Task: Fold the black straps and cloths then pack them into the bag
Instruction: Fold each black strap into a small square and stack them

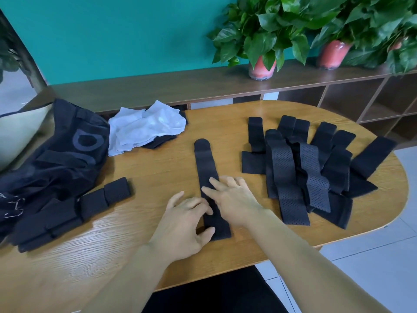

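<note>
Both hands, left [185, 224] and right [232, 197], press strap [206, 163] flat

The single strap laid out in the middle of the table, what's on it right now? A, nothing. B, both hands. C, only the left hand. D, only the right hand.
B: the left hand rests on the near part of the strap, and the right hand lays straight fingers across its middle.

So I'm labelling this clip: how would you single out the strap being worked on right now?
Start at the wooden table. At its middle, between the folded straps on the left and the unfolded pile on the right, one strap lies alone, flat. Only it has both hands on it, left and right.
</note>
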`<state>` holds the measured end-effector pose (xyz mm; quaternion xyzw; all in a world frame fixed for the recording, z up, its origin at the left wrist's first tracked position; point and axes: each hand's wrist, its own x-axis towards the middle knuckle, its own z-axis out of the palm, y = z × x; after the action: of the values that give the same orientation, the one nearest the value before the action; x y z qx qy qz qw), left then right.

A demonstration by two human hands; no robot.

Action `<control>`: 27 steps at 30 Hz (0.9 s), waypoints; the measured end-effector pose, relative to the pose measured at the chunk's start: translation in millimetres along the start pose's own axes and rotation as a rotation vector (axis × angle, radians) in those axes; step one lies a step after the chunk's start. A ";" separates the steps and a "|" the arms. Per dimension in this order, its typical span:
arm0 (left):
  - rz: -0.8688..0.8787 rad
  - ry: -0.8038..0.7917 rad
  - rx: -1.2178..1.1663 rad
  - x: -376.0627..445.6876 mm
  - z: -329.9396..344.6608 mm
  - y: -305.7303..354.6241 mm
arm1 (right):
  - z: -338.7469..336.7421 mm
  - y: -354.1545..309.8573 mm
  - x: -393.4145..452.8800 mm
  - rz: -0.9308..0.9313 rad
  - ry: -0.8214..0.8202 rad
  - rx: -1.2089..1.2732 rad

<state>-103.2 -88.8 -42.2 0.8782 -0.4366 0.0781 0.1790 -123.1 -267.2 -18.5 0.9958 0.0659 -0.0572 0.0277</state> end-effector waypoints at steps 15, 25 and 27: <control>-0.029 -0.082 0.054 2.4 -4.5 -3.6 | -10.1 22.4 72.5 0.160 -0.124 -0.069; -0.087 -0.151 0.067 2.7 -11.3 -2.0 | -22.0 17.0 52.5 0.241 0.035 0.051; -0.099 -0.152 0.046 3.4 -12.9 -0.5 | -25.4 19.5 35.4 0.224 0.124 0.122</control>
<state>-100.5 -86.1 -29.4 0.9060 -0.4031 0.0120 0.1288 -82.8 -280.4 3.4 0.9984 -0.0478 0.0040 -0.0306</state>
